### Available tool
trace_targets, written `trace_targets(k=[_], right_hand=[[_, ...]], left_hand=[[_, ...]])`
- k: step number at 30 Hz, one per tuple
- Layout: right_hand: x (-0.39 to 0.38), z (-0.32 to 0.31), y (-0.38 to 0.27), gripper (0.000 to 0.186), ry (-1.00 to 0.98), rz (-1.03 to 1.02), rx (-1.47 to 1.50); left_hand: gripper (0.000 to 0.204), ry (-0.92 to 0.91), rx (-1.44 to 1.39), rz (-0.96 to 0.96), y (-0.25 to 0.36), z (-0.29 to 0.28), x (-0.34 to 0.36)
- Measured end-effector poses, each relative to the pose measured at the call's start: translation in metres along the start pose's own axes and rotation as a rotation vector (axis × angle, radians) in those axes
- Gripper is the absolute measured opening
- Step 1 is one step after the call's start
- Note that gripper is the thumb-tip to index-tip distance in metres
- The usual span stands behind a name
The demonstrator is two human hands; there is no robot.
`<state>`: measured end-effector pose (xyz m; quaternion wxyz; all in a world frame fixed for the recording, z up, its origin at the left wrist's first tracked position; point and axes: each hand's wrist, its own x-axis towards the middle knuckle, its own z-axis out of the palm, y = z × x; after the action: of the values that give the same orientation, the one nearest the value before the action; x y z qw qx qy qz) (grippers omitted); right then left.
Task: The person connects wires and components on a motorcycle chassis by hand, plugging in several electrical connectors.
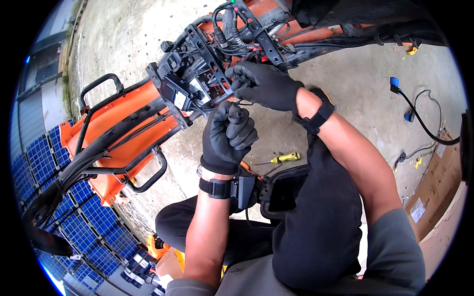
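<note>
Both my hands wear black gloves and work close together at the open middle of an orange and black vehicle frame (123, 118). My left hand (229, 134) is curled into a fist, with a small dark round end (240, 113) showing at the top of its fingers. What that belongs to, I cannot make out. My right hand (269, 88) pinches with bent fingers beside the wiring bay; its grip is partly hidden. A short dark wire (245, 103) shows between the hands. Beyond the left hand sit a black box-shaped module (175, 92) and bundled wires (210, 81).
A yellow-handled screwdriver (285, 158) lies on the concrete floor near my knee, by a black open case (282, 191). Cables with blue connectors (394, 85) lie to the right, near a cardboard box (432, 197). Blue grid crates (79, 227) stand at the left.
</note>
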<state>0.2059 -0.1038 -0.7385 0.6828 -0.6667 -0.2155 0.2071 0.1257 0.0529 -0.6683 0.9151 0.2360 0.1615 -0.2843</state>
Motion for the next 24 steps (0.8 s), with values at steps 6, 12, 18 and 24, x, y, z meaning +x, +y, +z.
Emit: trace_targets(k=[6, 12, 18, 24], right_hand=[[-0.004, -0.009, -0.001, 0.059, -0.146, 0.032, 0.182], [-0.007, -0.009, -0.007, 0.063, -0.104, 0.063, 0.012], [-0.007, -0.007, -0.010, 0.061, -0.081, 0.095, 0.011], [-0.005, -0.004, -0.007, 0.059, -0.078, 0.093, 0.036]], left_hand=[[0.028, -0.060, -0.070, -0.012, 0.005, -0.006, 0.017], [0.027, -0.077, -0.033, 0.003, 0.009, -0.011, 0.022], [0.027, -0.084, -0.019, 0.010, 0.010, -0.013, 0.021], [0.027, -0.087, 0.038, 0.021, 0.015, -0.016, 0.020]])
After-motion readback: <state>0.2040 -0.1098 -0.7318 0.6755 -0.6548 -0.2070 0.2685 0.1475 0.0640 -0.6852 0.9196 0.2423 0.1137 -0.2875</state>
